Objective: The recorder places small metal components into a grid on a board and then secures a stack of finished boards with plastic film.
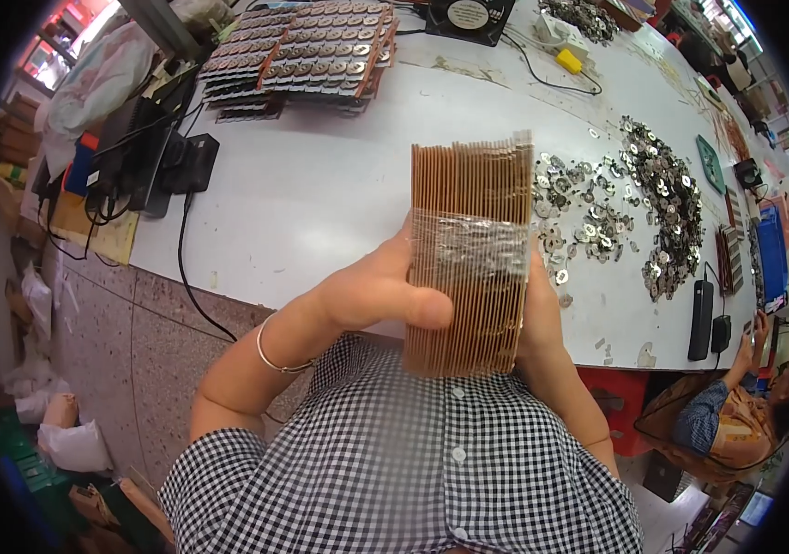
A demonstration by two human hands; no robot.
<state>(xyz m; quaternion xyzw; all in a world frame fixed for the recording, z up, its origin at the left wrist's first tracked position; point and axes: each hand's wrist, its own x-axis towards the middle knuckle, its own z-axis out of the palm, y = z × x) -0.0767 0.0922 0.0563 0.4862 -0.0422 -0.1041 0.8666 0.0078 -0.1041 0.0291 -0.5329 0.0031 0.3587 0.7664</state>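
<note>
Between my two hands is a thick stack of thin brown sheets [471, 180], set on edge above the near side of the white table. A band of clear tape [473, 245] wraps around its middle. My left hand [378, 284] grips the left side, with its thumb laid across the sheets' edges; the other fingers are hidden behind the stack. On the right side, my right hand [540, 309] holds the stack too, its fingers mostly hidden. Just right of it lie loose small metal parts [588, 217].
Panels of round metal parts [320, 55] are stacked at the far left of the table [311, 175]. A black fan [468, 18] stands at the back. Black adapters [189, 164] and cords lie left. Another heap of metal pieces [667, 212] is right, and another person [736, 415] sits beyond.
</note>
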